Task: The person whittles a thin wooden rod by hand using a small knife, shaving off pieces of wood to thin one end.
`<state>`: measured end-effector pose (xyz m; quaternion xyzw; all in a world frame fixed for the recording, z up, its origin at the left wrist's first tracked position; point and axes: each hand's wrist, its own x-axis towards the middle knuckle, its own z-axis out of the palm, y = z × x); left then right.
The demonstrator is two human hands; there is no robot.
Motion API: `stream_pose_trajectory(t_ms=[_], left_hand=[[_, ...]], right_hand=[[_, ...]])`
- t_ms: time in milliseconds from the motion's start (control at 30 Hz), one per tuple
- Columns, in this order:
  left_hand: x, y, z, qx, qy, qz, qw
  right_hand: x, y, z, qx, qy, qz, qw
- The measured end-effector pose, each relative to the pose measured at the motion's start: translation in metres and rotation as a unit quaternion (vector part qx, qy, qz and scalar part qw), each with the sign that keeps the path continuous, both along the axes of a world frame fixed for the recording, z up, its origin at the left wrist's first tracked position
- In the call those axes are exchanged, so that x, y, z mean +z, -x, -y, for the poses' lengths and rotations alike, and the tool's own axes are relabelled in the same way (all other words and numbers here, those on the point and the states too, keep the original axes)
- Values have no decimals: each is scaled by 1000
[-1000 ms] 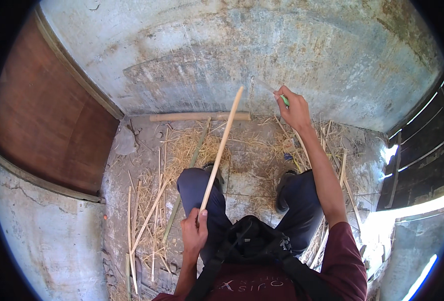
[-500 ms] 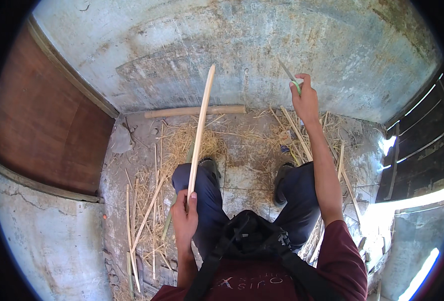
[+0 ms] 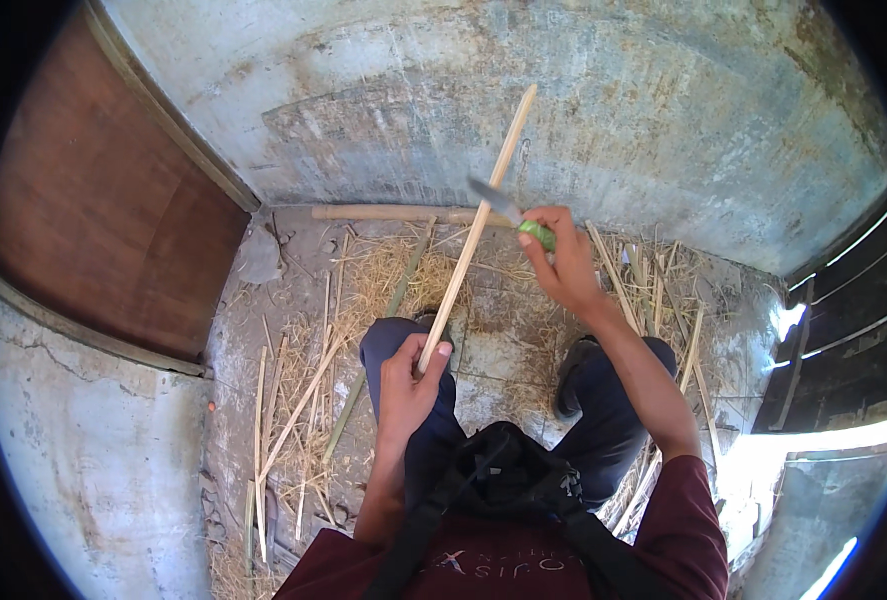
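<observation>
My left hand [image 3: 406,390] is closed around the lower end of a long, pale bamboo strip [image 3: 468,252], near my left knee. The strip slants up and to the right, its narrow tip in front of the wall. In my right hand [image 3: 569,265] is a knife [image 3: 535,234] with a green handle, gripped with the fingers wrapped round it. Its blade, slightly blurred, crosses the upper half of the strip. From this view I cannot tell whether the blade's edge touches the strip.
Curly shavings [image 3: 408,270] cover the floor around my feet. Thin strips [image 3: 303,400] lie to the left, with more strips [image 3: 691,345] to the right. A bamboo pole [image 3: 363,212] lies along the stained wall [image 3: 383,130]. A brown wooden panel [image 3: 113,210] stands at left, dark slats [image 3: 843,320] at right.
My right hand has come down and left, bringing the knife from beside the wall to across the strip. My left hand has moved up and right, and the strip leans further right.
</observation>
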<state>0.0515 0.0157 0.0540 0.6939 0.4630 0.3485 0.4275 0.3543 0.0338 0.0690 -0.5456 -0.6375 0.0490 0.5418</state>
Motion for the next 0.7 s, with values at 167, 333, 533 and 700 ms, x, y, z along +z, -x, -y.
stream_pose_trajectory(t_ms=[167, 333, 533, 700], left_hand=[[-23, -7, -9, 5, 42, 49, 998], [-31, -6, -10, 7, 77, 80, 994], [-29, -4, -9, 8, 88, 108, 990], [-30, -5, -10, -4, 86, 92, 992]], right_hand=[[-11, 25, -3, 91, -2, 51, 995], [-17, 38, -2, 121, -4, 106, 987], [-14, 48, 4, 165, 42, 161, 972], [-18, 52, 7, 153, 37, 173, 972]])
